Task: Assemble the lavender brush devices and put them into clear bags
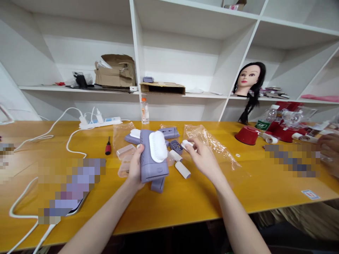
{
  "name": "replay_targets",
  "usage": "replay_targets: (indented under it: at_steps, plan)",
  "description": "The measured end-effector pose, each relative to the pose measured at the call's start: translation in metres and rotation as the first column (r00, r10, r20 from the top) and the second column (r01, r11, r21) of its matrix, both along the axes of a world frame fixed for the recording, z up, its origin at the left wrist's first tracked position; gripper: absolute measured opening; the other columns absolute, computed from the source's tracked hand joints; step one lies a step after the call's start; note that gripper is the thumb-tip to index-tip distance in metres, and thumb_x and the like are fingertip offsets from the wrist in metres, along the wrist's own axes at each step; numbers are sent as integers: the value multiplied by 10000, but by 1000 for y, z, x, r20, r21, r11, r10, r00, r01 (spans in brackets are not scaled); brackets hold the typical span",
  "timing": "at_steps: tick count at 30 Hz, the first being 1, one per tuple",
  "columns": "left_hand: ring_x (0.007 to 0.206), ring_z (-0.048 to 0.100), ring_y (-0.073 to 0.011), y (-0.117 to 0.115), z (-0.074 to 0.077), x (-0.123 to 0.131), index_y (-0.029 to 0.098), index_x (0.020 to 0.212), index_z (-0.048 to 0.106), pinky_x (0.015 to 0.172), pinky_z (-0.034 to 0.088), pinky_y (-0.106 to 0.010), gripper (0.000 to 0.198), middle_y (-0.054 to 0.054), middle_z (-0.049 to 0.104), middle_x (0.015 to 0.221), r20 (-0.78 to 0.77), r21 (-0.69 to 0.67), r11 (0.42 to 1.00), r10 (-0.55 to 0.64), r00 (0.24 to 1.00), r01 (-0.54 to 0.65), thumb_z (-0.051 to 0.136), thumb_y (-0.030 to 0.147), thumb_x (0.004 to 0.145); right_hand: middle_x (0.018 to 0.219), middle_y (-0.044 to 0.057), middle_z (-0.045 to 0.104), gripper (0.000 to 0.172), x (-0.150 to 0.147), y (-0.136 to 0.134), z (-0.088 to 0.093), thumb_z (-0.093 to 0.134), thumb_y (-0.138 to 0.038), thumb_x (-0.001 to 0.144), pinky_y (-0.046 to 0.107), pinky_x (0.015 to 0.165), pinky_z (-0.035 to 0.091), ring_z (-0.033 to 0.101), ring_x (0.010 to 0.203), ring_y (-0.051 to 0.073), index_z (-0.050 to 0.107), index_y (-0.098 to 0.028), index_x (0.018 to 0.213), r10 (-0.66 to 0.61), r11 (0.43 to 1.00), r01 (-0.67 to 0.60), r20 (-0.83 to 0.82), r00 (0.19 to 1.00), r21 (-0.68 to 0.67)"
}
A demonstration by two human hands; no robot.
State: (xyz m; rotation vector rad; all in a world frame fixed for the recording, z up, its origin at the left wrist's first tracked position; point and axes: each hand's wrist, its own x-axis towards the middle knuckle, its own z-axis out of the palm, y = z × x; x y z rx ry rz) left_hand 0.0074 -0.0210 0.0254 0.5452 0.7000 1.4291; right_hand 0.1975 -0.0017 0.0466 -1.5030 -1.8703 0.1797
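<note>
My left hand (136, 165) is wrapped round a grey-purple plastic case (155, 173), tilted toward me above the table. A white bristle brush (158, 146) sits on the front of this case. My right hand (202, 157) pinches a small white piece (187, 144) whose kind I cannot make out. Just left of that hand lies an open grey-purple oval shell (176, 147). Two white cylinder-like pieces, one of them nearer me (182, 170), rest on the table between my hands. Under the held case another purple part (158, 185) shows.
Clear plastic bags (209, 141) and translucent boxes (125, 151) lie around the parts. A red-black screwdriver (108, 146), a white power strip (102, 122) with cables and a clear bottle (144, 112) stand left. A red cup-like base (247, 135) and another person's hand (329, 146) are right.
</note>
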Motion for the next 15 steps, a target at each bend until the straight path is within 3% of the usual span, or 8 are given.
replay_targets:
  at_steps: [2, 4, 9, 13, 15]
  plan:
    - [894, 656, -286, 1, 1, -3, 111, 1278, 457, 823, 499, -459, 544, -136, 682, 1025, 33, -25, 999, -36, 999, 37, 431, 397, 817, 809, 116, 655, 281, 15, 9, -1, 429, -325, 845, 354, 674, 431, 621, 795, 262, 600, -160, 995, -187, 971, 220, 273, 944, -96]
    - [895, 657, -291, 0, 0, -4, 99, 1288, 446, 832, 492, -468, 547, -140, 682, 1025, 65, -60, 996, -63, 996, 67, 436, 364, 810, 935, 179, 651, 280, 23, 18, -6, 457, -287, 819, 360, 700, 438, 622, 886, 294, 609, -130, 993, -220, 909, 345, 436, 873, -233]
    - [896, 655, -320, -2, -5, -4, 101, 1231, 512, 819, 497, -463, 587, -152, 699, 957, 55, -96, 955, -277, 959, 281, 536, 460, 766, 1027, 223, 630, 386, 22, 32, -20, 628, -263, 696, 375, 723, 463, 615, 951, 333, 594, -99, 1044, -206, 852, 398, 479, 853, -341]
    - [862, 666, -313, -7, -7, -2, 156, 1167, 575, 784, 516, -427, 501, -102, 719, 879, 18, -150, 918, -368, 929, 367, 615, 366, 714, 1057, 221, 619, 415, 24, 36, -27, 621, -165, 683, 392, 758, 465, 599, 995, 332, 563, -100, 1089, -226, 837, 419, 474, 851, -351]
    - [837, 670, -316, -11, -9, -3, 178, 1139, 597, 748, 522, -425, 482, -97, 721, 845, 9, -217, 871, -450, 893, 441, 623, 377, 701, 1055, 226, 618, 381, 27, 36, -28, 585, -122, 694, 403, 753, 466, 595, 997, 335, 569, -96, 1075, -237, 836, 421, 462, 855, -351]
